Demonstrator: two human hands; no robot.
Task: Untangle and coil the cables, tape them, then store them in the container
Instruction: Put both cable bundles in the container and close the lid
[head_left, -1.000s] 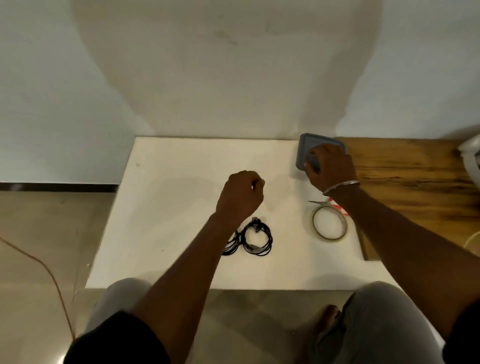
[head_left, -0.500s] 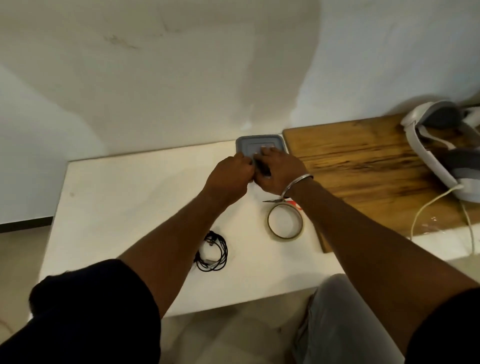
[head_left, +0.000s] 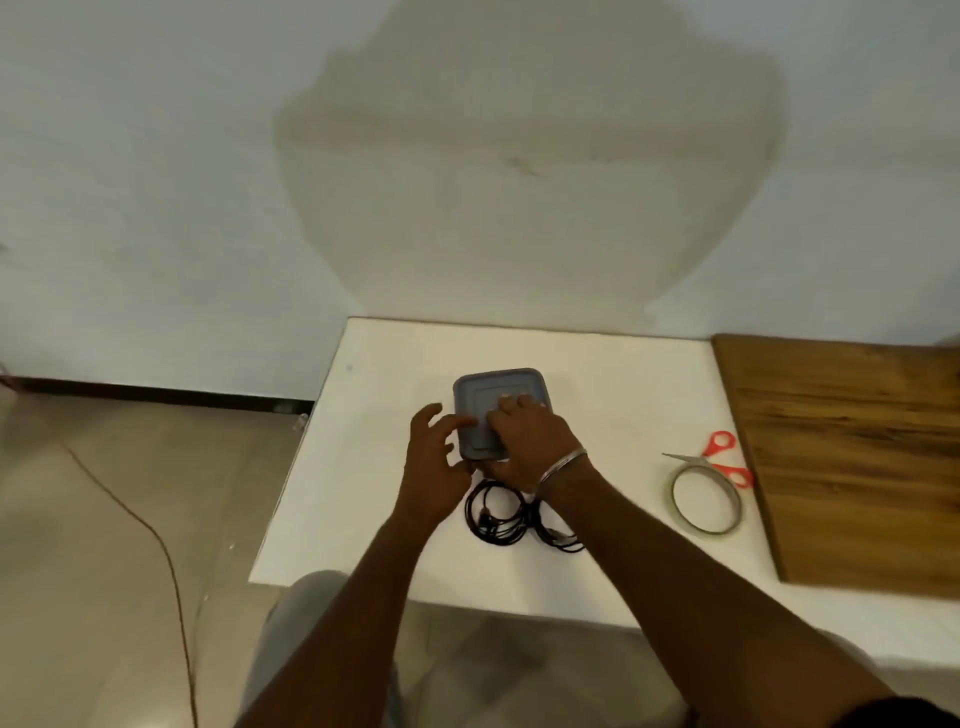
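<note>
Dragging's done: container (head_left: 491, 387) now parked beside the cables (head_left: 493, 519) for storing, pressed by flat right hand (head_left: 530, 441), touched by spread-open left hand (head_left: 434, 457).

I get soft, fairly dim indoor light from behind, casting a broad pale shadow on the wall (head_left: 519, 182) beyond the table (head_left: 613, 374) at its far edge, slight motion smear on the left hand (head_left: 436, 462), and straight lines bowing toward the frame's edges.

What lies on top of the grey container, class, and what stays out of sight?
The right hand rests on the lid, fingers flat, covering its near right part. The left hand touches the lid's left edge. The closed lid hides whatever is inside.
</note>
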